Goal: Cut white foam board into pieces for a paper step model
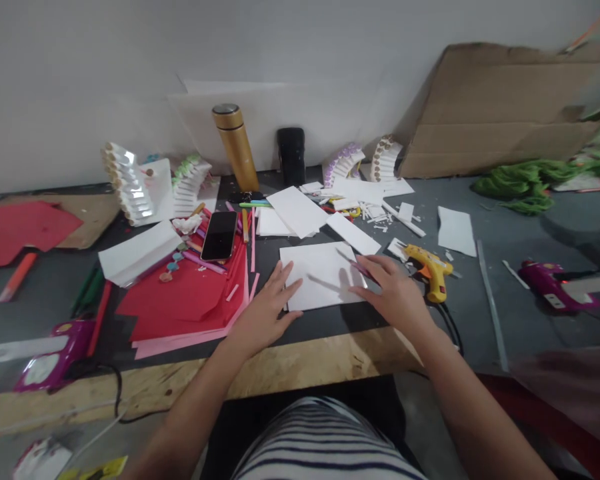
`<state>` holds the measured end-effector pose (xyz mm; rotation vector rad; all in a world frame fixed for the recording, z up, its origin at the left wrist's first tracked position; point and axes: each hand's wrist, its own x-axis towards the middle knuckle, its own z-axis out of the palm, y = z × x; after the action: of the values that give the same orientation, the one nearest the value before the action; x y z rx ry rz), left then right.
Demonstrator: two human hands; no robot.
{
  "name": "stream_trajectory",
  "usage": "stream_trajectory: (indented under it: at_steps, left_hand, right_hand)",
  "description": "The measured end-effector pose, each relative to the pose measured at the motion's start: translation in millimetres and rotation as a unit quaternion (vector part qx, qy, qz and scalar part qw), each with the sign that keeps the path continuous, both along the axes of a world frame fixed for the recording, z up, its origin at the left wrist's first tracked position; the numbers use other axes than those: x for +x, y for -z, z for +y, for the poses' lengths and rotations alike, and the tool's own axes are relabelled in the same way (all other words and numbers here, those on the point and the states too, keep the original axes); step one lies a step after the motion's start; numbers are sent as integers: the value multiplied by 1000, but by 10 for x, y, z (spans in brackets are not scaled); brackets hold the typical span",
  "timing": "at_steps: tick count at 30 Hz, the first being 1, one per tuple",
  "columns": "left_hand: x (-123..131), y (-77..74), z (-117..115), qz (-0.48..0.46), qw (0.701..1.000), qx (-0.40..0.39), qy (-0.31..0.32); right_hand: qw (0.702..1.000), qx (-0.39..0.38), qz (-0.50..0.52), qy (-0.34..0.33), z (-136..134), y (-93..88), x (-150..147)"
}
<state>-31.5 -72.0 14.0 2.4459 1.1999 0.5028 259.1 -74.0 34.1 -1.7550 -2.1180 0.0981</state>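
A white sheet of paper (320, 273) lies flat on the dark table in front of me. My left hand (270, 303) rests at its left edge, fingers spread, fingertips touching the paper. Over the right edge, my right hand (393, 287) grips a slim, pointed tool (354, 262) with a purplish handle. Its thin tip points up and to the left above the paper and casts a shadow; I cannot make out its exact kind. A yellow glue gun (430, 270) lies just right of this hand.
Red and pink paper sheets (180, 300) bear a phone (220, 235) at left. Behind stand a gold flask (236, 147) and curved white paper models (344, 162). White scraps (375, 213) litter the middle. Purple glue guns (57, 353) lie at both sides. Cardboard (490, 113) leans against the wall.
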Motion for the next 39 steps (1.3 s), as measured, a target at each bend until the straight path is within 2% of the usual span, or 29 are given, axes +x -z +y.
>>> stream_trajectory:
  at_steps: [3, 6, 9, 13, 20, 24, 28, 34, 39]
  left_hand:
    - [-3, 113, -81, 2, 994, 71, -84]
    - [42, 219, -223, 14, 979, 131, -158]
    - [91, 279, -324, -5, 973, 154, -171]
    - [108, 288, -311, -51, 966, 171, -185]
    - [80, 286, -294, -110, 963, 159, -191]
    - [56, 284, -306, -99, 967, 167, -167]
    - [57, 256, -289, -84, 967, 171, -170]
    - [42, 245, -246, -62, 965, 228, -110]
    - [10, 243, -239, -34, 967, 236, -92]
  right_hand:
    - [996, -15, -25, -88, 81, 9, -66]
    - [995, -37, -54, -79, 119, 100, -120]
    - [995, -32, -71, -68, 102, 168, -134]
    - [992, -22, -97, -84, 73, 161, -139]
    - [987, -13, -128, -99, 75, 144, -177]
    - [988, -4, -109, -107, 78, 170, -123]
    - [986, 9, -110, -125, 95, 166, -59]
    - [984, 12, -100, -147, 103, 173, -21]
    - [985, 11, -81, -149, 48, 206, -36]
